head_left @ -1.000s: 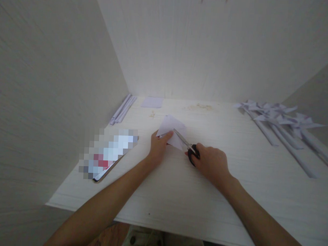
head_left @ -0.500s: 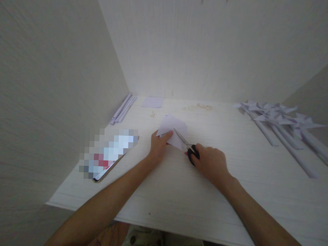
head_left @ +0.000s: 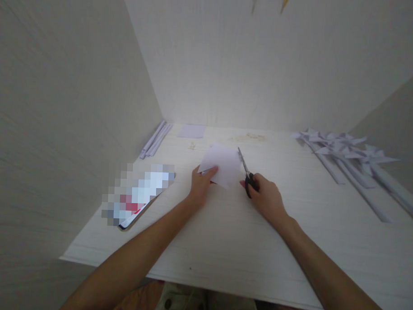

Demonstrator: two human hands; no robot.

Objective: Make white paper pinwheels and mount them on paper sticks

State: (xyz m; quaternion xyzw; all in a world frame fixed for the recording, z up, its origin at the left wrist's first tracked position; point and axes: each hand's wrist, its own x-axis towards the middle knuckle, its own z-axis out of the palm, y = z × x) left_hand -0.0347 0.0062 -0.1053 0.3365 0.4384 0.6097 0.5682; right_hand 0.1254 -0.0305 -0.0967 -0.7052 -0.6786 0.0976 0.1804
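My left hand (head_left: 202,184) grips a pale lilac sheet of paper (head_left: 223,162) by its lower left side, thumb on top and the other fingers beneath. In my right hand (head_left: 268,195) is a pair of scissors (head_left: 247,174) with black handles, my fingers closed through the loops. The blades look nearly closed and point up and away, just beside the paper's right edge. Whether they touch the paper I cannot tell.
Paper pinwheels (head_left: 345,144) on rolled sticks lie at the right. Rolled paper sticks (head_left: 156,139) and a flat paper square (head_left: 191,131) lie at the back left. A phone (head_left: 147,189), blurred out, rests on the left of the white table (head_left: 203,245). Walls enclose the back and sides.
The scissors have moved from over the middle of the paper to its right edge, pointing more upright. My left hand keeps its hold, and the paper now lies more spread out.
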